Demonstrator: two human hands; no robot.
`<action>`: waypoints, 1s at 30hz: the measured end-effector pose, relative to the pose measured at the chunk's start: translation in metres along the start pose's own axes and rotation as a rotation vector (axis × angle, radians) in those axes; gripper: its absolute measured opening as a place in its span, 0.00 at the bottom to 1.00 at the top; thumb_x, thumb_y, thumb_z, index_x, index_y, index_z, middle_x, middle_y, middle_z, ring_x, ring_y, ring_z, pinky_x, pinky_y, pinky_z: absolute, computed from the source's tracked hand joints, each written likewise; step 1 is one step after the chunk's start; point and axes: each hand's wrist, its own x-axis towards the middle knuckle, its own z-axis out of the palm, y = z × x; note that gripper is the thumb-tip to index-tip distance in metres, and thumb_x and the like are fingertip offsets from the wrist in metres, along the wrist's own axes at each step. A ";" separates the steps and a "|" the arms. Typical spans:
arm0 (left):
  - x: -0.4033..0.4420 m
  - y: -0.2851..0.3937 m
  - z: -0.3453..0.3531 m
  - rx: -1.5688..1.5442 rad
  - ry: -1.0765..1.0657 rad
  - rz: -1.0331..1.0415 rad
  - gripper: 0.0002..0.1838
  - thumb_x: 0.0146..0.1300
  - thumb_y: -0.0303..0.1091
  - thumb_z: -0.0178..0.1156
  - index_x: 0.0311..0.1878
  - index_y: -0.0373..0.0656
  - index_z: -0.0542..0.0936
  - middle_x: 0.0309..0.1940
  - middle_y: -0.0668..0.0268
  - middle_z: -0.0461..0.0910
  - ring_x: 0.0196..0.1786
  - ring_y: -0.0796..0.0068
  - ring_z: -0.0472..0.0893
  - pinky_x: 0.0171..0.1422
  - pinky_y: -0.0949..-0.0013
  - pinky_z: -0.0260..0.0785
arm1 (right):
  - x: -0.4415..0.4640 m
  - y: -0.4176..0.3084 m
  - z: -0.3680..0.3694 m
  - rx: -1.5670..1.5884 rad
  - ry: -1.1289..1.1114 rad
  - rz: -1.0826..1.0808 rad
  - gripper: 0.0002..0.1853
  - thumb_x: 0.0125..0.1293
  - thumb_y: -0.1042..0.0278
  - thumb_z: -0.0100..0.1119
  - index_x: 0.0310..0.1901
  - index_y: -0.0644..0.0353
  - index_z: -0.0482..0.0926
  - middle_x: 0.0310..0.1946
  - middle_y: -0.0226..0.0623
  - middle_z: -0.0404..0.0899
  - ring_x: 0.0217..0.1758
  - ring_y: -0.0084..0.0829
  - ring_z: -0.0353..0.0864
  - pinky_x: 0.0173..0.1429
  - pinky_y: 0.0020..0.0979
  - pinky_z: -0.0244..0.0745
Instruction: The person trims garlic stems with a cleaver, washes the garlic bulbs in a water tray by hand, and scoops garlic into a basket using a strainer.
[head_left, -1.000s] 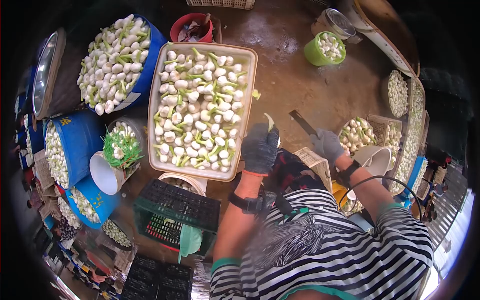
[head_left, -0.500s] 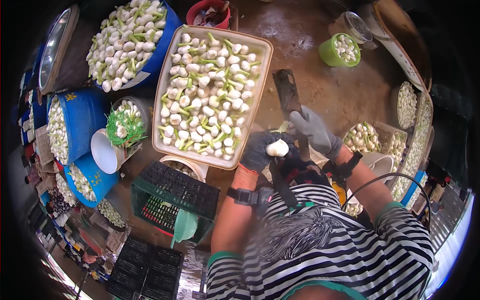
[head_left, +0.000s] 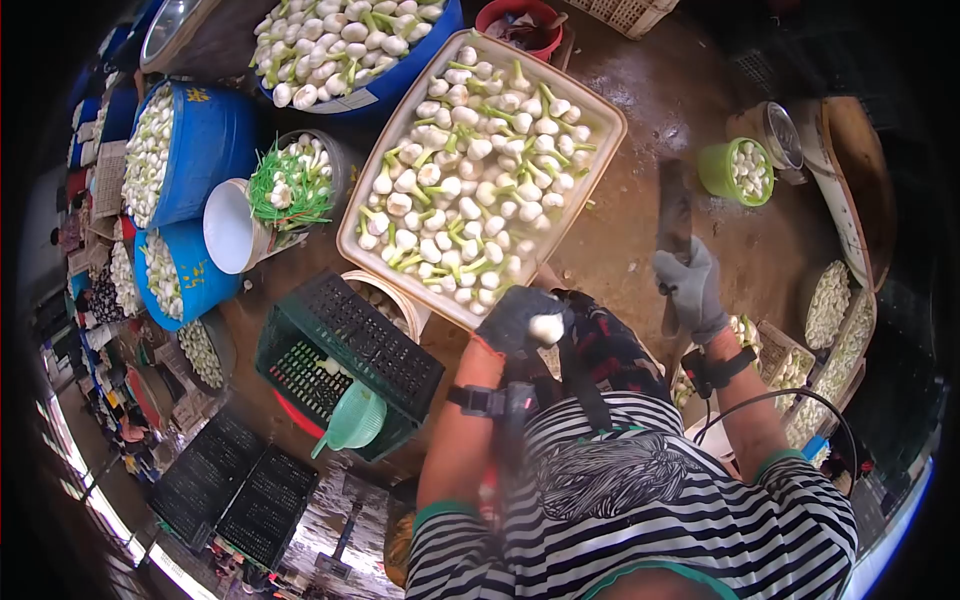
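My left hand (head_left: 515,318), in a dark glove with an orange cuff, is closed around a garlic bulb (head_left: 546,329), whose white round end shows on the right. It is beside the near edge of a big tray (head_left: 395,268) of garlic bulbs with green stems. My right hand (head_left: 692,287), in a grey glove, is off to the right, wrapped round a long, dark, broad-bladed knife (head_left: 675,205). The blade points away from me and is slightly blurred. Some distance separates the knife from the bulb.
Blue tubs (head_left: 215,150) of garlic and a white bucket (head_left: 228,228) stand left. A dark green crate (head_left: 350,325) holds a pale green strainer (head_left: 355,415). Beyond my right hand are a lime-green bucket (head_left: 712,170) and a long wooden-looking trough (head_left: 835,180). A cable (head_left: 800,392) loops by my right forearm.
My right hand has moved right with the knife, away from the bulb. The stem end visible above the left hand earlier no longer shows. The whole view has also turned.
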 end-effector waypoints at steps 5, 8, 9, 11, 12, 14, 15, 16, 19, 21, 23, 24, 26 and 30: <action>-0.070 -0.023 -0.026 -0.754 0.293 -0.381 0.11 0.60 0.30 0.54 0.41 0.34 0.80 0.36 0.57 0.82 0.37 0.66 0.83 0.41 0.67 0.75 | 0.024 0.007 -0.003 -0.262 0.092 -0.044 0.11 0.62 0.61 0.61 0.37 0.61 0.76 0.22 0.32 0.77 0.24 0.24 0.74 0.30 0.29 0.69; -0.096 -0.025 -0.037 -1.476 0.678 -0.493 0.24 0.60 0.38 0.55 0.55 0.31 0.72 0.47 0.50 0.78 0.45 0.57 0.81 0.48 0.58 0.75 | 0.041 0.029 -0.005 -0.818 0.186 -0.026 0.24 0.63 0.44 0.54 0.35 0.63 0.78 0.30 0.50 0.80 0.34 0.49 0.79 0.39 0.41 0.71; -0.104 -0.025 -0.039 -1.608 0.725 -0.427 0.28 0.59 0.40 0.56 0.58 0.31 0.69 0.50 0.48 0.77 0.47 0.54 0.80 0.50 0.54 0.74 | 0.040 0.035 -0.006 -0.934 0.187 0.017 0.26 0.63 0.41 0.52 0.35 0.63 0.78 0.31 0.53 0.80 0.37 0.53 0.79 0.41 0.42 0.71; -0.116 -0.030 -0.040 -1.785 0.762 -0.281 0.34 0.57 0.42 0.58 0.63 0.31 0.65 0.55 0.45 0.73 0.52 0.50 0.78 0.55 0.49 0.72 | 0.045 0.064 -0.014 -1.000 0.208 0.038 0.27 0.63 0.40 0.50 0.35 0.63 0.79 0.31 0.54 0.80 0.39 0.55 0.79 0.41 0.44 0.72; -0.123 -0.035 -0.039 -1.808 0.781 -0.257 0.37 0.57 0.43 0.58 0.66 0.31 0.62 0.59 0.45 0.70 0.53 0.50 0.76 0.56 0.48 0.70 | 0.046 0.082 -0.022 -0.996 0.206 0.045 0.27 0.62 0.40 0.50 0.34 0.63 0.79 0.31 0.55 0.80 0.40 0.56 0.79 0.41 0.45 0.72; -0.126 -0.028 -0.048 -1.753 0.770 -0.197 0.38 0.57 0.44 0.60 0.66 0.31 0.62 0.57 0.47 0.71 0.51 0.53 0.77 0.55 0.49 0.70 | 0.047 0.110 -0.032 -0.915 0.203 0.058 0.25 0.62 0.43 0.53 0.35 0.64 0.79 0.27 0.50 0.81 0.34 0.48 0.81 0.38 0.41 0.73; -0.128 -0.027 -0.052 -1.726 0.764 -0.167 0.38 0.56 0.44 0.60 0.66 0.31 0.62 0.57 0.48 0.71 0.50 0.54 0.77 0.54 0.49 0.71 | 0.041 0.106 -0.026 -0.834 0.167 0.086 0.24 0.62 0.45 0.55 0.35 0.64 0.79 0.25 0.45 0.81 0.31 0.42 0.80 0.37 0.39 0.73; -0.135 -0.031 -0.050 -1.668 0.839 -0.215 0.38 0.56 0.44 0.61 0.65 0.31 0.63 0.55 0.49 0.73 0.48 0.56 0.78 0.52 0.51 0.71 | 0.031 0.097 -0.012 -0.749 0.135 0.114 0.23 0.61 0.47 0.57 0.36 0.65 0.79 0.24 0.41 0.80 0.29 0.37 0.79 0.36 0.37 0.72; -0.147 -0.024 -0.064 -1.551 0.987 -0.271 0.34 0.54 0.44 0.64 0.60 0.33 0.70 0.45 0.56 0.78 0.42 0.63 0.79 0.42 0.61 0.74 | 0.011 0.073 0.029 -0.549 0.065 0.169 0.18 0.60 0.52 0.61 0.35 0.63 0.79 0.21 0.30 0.77 0.25 0.23 0.73 0.32 0.32 0.70; -0.174 -0.051 -0.075 -1.464 1.165 -0.282 0.25 0.53 0.37 0.64 0.53 0.35 0.75 0.42 0.59 0.78 0.41 0.65 0.79 0.42 0.64 0.74 | 0.010 0.080 0.046 -0.559 0.030 0.169 0.18 0.60 0.52 0.60 0.35 0.62 0.79 0.21 0.35 0.78 0.25 0.27 0.75 0.32 0.34 0.70; -0.225 -0.071 -0.096 -0.491 1.169 -0.631 0.24 0.50 0.33 0.67 0.50 0.36 0.76 0.42 0.60 0.78 0.43 0.66 0.79 0.48 0.66 0.73 | 0.004 0.082 0.059 -0.677 0.030 0.061 0.18 0.60 0.51 0.59 0.35 0.62 0.79 0.22 0.41 0.79 0.26 0.34 0.77 0.33 0.36 0.71; -0.255 -0.082 -0.106 0.108 1.068 -0.847 0.23 0.48 0.31 0.69 0.49 0.37 0.76 0.42 0.61 0.78 0.44 0.67 0.79 0.51 0.67 0.72 | 0.000 0.081 0.066 -0.736 0.027 0.009 0.19 0.60 0.51 0.59 0.35 0.61 0.79 0.23 0.44 0.79 0.26 0.37 0.78 0.34 0.37 0.71; -0.351 -0.151 -0.095 0.790 0.991 -0.792 0.20 0.49 0.29 0.68 0.47 0.38 0.76 0.40 0.61 0.79 0.44 0.66 0.79 0.50 0.66 0.72 | -0.013 0.064 0.081 -0.870 0.025 -0.028 0.19 0.60 0.49 0.57 0.35 0.62 0.79 0.24 0.49 0.79 0.29 0.44 0.79 0.35 0.39 0.71; -0.361 -0.156 -0.128 -0.270 1.228 -1.496 0.18 0.61 0.42 0.56 0.49 0.41 0.76 0.39 0.60 0.78 0.40 0.66 0.78 0.42 0.60 0.72 | -0.022 0.066 0.087 -0.958 0.041 0.027 0.21 0.60 0.48 0.55 0.34 0.62 0.79 0.26 0.52 0.79 0.33 0.49 0.80 0.38 0.41 0.72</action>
